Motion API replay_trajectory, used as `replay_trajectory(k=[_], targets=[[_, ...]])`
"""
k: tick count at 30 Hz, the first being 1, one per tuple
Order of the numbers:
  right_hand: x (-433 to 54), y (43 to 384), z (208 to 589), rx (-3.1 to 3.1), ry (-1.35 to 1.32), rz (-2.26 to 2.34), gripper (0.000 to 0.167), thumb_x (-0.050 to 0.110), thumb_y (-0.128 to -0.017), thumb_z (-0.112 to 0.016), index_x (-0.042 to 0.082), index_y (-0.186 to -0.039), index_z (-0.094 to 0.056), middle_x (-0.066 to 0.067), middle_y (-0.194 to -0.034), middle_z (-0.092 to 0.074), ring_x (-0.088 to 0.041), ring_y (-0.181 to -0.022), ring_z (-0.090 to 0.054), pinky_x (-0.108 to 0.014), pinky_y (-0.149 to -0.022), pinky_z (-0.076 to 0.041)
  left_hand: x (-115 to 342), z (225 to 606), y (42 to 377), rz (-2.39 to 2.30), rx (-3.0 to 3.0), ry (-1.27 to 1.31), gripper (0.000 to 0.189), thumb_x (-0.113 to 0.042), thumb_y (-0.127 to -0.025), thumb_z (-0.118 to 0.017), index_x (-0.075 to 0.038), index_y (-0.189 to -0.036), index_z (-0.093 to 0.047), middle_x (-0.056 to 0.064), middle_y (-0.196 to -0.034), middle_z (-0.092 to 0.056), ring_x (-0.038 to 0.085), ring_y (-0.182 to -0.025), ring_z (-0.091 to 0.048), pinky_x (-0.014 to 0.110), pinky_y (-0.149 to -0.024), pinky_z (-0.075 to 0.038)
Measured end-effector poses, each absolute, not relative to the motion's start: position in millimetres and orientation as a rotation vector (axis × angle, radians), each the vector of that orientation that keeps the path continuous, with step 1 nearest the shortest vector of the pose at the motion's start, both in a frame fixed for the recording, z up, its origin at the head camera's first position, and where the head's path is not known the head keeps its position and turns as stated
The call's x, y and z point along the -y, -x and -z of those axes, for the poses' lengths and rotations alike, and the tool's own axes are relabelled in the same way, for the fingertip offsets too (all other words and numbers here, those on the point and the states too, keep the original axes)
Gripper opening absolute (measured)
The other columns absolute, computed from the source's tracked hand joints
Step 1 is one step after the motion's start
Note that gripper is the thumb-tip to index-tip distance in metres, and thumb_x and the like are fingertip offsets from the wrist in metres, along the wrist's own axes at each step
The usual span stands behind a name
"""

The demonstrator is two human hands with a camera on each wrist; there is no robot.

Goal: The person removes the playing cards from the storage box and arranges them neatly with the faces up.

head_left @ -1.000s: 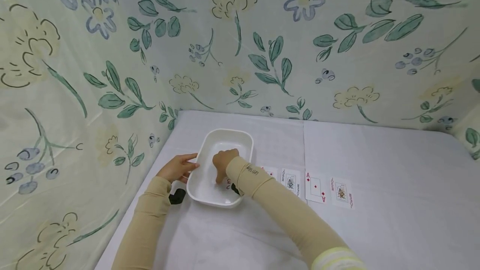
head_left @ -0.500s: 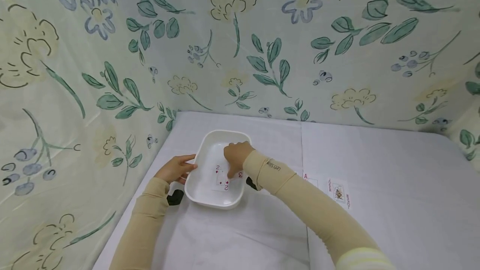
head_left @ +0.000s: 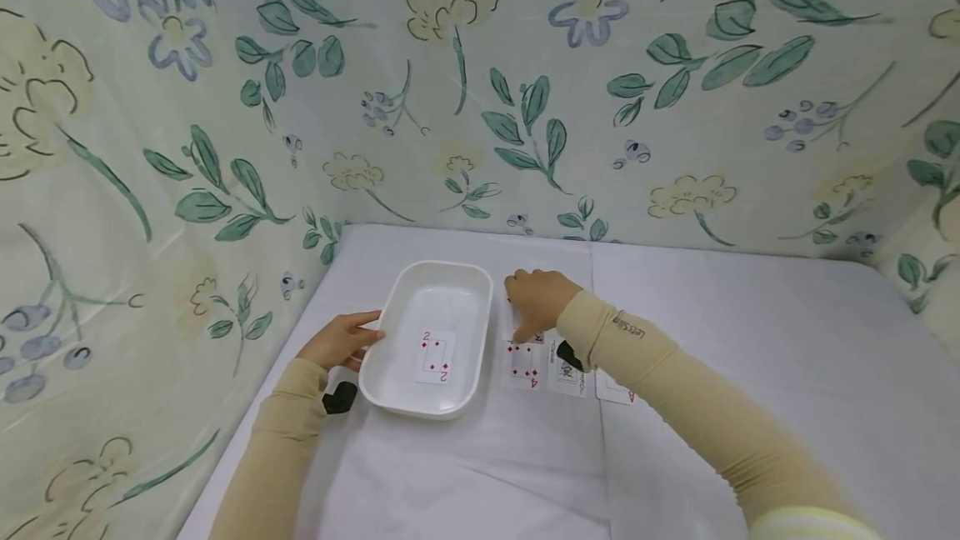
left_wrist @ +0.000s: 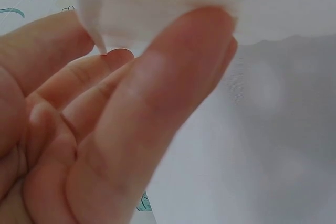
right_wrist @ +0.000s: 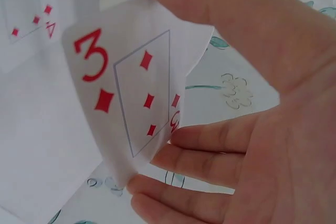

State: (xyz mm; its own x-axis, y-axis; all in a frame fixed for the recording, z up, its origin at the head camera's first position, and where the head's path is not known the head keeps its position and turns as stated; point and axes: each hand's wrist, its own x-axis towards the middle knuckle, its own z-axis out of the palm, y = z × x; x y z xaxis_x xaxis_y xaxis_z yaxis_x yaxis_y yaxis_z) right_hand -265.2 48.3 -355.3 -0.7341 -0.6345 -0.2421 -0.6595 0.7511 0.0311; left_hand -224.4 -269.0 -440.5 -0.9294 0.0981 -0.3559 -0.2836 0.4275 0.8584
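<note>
My left hand (head_left: pixel 341 342) grips the left rim of a white plastic tray (head_left: pixel 427 409), thumb on one side of the wall and fingers on the other. Inside the tray lies a two of diamonds (head_left: pixel 435 358), face up. Just right of the tray, my right hand (head_left: pixel 542 300) pinches a three of diamonds (right_wrist: pixel 134 93) between thumb and fingertips; the card is tilted and slightly bowed in the right wrist view. Below that hand, a four of diamonds (head_left: pixel 523 368) rests face up on the cloth.
A joker (head_left: pixel 564 382) and an ace of diamonds (head_left: pixel 613 391) continue the row of cards to the right, partly covered by the right forearm. White cloth (head_left: pixel 750 332) covers the table. Floral fabric (head_left: pixel 450 148) hangs behind and on the left side.
My right hand has lifted the three of diamonds out of the tray and moved right, over the tray's rim. The two of diamonds is now uncovered. My left hand stays on the tray.
</note>
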Motion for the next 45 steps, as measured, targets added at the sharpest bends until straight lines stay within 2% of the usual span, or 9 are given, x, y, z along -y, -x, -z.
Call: replay_trajectory(k=[6,15,24,33,45], targets=[[-102.7,264.8,351.4,-2.751,0.909,-0.156,0.079,0.043,-0.065,-0.076,-0.007,-0.119,-0.049,-0.011,-0.098,-0.055,-0.024,-0.083,-0.055,-0.039,-0.077,-0.048,272.2,440.8,223.4,-1.51,-2.333,0.149,0.051,-0.013,-0.089,-0.056,-0.005,-0.137,-0.038,0.024,-0.108,-0.058,0.029,-0.076,-0.064,0.038,-0.059,-0.054],[-198.6,255.1,366.8,-2.774,0.673,-0.069,0.077,0.04,-0.064,-0.079,-0.01,-0.114,-0.048,-0.008,-0.085,-0.051,-0.019,-0.07,-0.05,-0.04,-0.069,-0.049,272.4,438.8,221.3,-1.495,-2.343,0.145,0.052,-0.013,-0.089,-0.056,-0.004,-0.137,-0.037,0.025,-0.108,-0.058,0.03,-0.075,-0.064,0.038,-0.059,-0.054],[-268.0,234.3,405.3,-2.784,0.69,-0.069,0.082,0.04,-0.06,-0.08,-0.014,-0.112,-0.048,-0.021,-0.098,-0.054,-0.028,-0.079,-0.056,-0.046,-0.071,-0.049,272.4,438.5,222.8,-1.458,-2.364,0.209,0.053,-0.017,-0.089,-0.057,-0.008,-0.137,-0.038,0.023,-0.109,-0.057,0.027,-0.076,-0.064,0.037,-0.061,-0.054],[-300.9,217.7,436.9,-2.793,0.671,-0.089,0.085,0.039,-0.056,-0.081,-0.014,-0.113,-0.048,-0.026,-0.108,-0.052,-0.032,-0.082,-0.055,-0.048,-0.073,-0.048,269.7,439.5,224.4,-1.434,-2.369,0.213,0.053,-0.019,-0.089,-0.058,-0.01,-0.137,-0.038,0.022,-0.109,-0.058,0.027,-0.076,-0.063,0.037,-0.061,-0.054],[-300.9,211.8,450.9,-2.749,0.653,-0.092,0.09,0.04,-0.055,-0.083,-0.015,-0.116,-0.047,-0.029,-0.115,-0.05,-0.042,-0.098,-0.052,-0.052,-0.08,-0.044,269.2,442.5,226.5,-1.459,-2.355,0.213,0.052,-0.016,-0.089,-0.058,-0.009,-0.137,-0.039,0.021,-0.105,-0.06,0.028,-0.075,-0.064,0.038,-0.06,-0.054]])
